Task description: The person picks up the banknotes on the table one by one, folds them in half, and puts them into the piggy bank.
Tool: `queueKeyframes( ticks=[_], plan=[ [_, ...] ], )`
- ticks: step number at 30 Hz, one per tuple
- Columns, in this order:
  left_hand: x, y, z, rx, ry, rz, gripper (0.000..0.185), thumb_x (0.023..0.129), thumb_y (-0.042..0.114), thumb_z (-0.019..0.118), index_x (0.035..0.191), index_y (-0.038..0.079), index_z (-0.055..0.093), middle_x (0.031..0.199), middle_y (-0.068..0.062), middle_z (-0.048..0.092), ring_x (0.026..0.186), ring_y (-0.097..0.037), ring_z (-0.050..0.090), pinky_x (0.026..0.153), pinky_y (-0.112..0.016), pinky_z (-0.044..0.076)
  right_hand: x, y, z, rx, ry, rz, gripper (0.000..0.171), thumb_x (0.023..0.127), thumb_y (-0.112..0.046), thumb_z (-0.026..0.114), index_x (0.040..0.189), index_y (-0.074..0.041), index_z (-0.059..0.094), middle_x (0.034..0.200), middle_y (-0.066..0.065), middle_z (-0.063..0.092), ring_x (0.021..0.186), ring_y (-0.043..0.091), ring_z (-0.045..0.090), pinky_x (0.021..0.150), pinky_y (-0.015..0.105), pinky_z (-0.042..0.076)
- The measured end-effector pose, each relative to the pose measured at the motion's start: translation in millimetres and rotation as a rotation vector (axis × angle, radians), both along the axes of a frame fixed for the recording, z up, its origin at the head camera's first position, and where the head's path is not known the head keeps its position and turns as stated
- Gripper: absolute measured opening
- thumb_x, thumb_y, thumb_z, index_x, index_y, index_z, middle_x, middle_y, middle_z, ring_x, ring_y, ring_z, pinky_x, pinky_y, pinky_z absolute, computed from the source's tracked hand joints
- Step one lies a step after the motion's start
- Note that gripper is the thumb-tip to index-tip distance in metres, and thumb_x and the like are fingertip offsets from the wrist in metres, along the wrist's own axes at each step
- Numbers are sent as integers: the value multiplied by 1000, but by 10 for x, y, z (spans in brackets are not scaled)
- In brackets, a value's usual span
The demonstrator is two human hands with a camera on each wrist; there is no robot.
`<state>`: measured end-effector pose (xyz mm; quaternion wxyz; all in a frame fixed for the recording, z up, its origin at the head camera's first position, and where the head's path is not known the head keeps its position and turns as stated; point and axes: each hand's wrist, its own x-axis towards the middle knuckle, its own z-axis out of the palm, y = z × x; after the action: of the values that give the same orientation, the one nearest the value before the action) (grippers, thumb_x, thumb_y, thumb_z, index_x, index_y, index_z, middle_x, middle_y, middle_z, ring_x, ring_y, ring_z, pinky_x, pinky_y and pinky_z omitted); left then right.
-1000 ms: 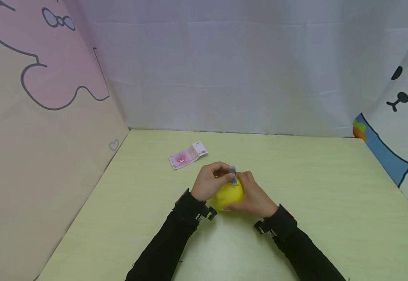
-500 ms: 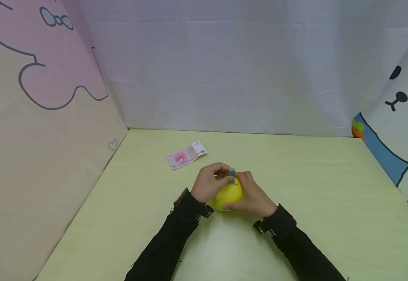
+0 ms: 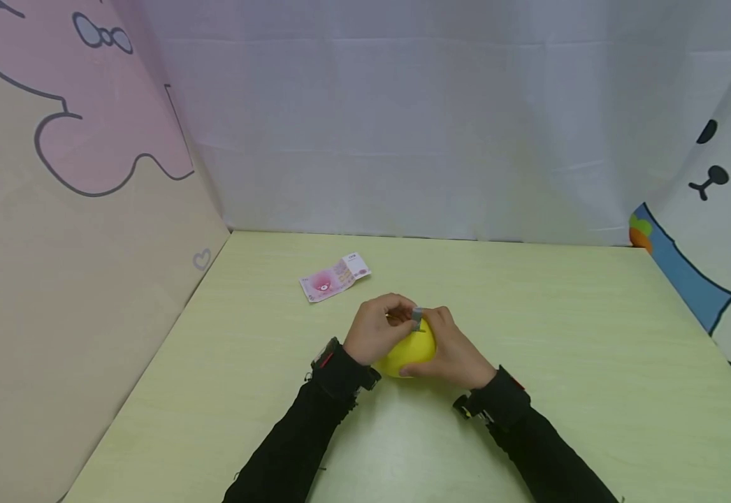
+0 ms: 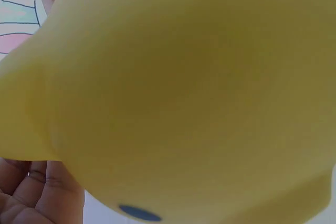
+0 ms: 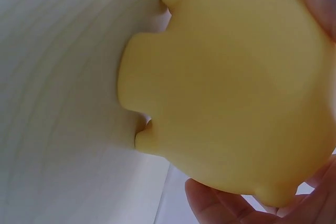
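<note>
Looks to me like the step here is feeding the folded grey strip into the slot on top of the yellow money box; the left hand has the strip pinched between thumb and fingers, and the right hand is cupped round the side of the box, thumb low, fingers up near the top; the strip stands about upright with its lower end at the slot, though I can't tell how much is actually inside; if it were me I'd line it up with the slot and push straight down in short nudges, pinching low so the paper doesn't buckle, then finish with a fingertip; the right hand should brace without squeezing, since the box is round and could twist under a crooked push; good news is its stubby feet sit on the bench, which is pale yellow-green with a faint grain; a creased pink banknote lies farther back, to the left; behind it all hangs a white cloth with fold lines, with a pink cartoon on the left wall and a white cartoon face on the right.
</note>
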<state>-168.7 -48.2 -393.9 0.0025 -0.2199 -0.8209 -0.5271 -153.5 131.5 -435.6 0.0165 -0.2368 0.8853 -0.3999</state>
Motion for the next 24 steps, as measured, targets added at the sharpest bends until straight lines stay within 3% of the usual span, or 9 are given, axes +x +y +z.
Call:
queueKeyframes(
  ticks=[9,15,24],
  plan=[
    [7,12,-16,-73,52,-2,11,87,1,70,97,2,73,91,-8,70,78,-15,61,74,-17,52,-6,-5,-6,2,-11,4,92,70,-38,89,141,-5,40,117,14,42,93,18,47,77,27,46],
    [38,35,6,-121,75,-6,13,88,3,70,101,3,72,93,-7,68,80,-15,61,76,-19,52,-10,-4,-8,-3,-7,3,87,69,-36,89,136,-5,42,116,13,42,94,19,48,77,26,47],
    [75,61,49,-22,210,-16,13,91,14,70,101,6,74,95,-5,70,86,-15,64,79,-23,56,-3,0,-1,-10,10,8,86,69,-36,90,137,-10,43,115,13,43,97,20,45,79,30,47]
  ],
)
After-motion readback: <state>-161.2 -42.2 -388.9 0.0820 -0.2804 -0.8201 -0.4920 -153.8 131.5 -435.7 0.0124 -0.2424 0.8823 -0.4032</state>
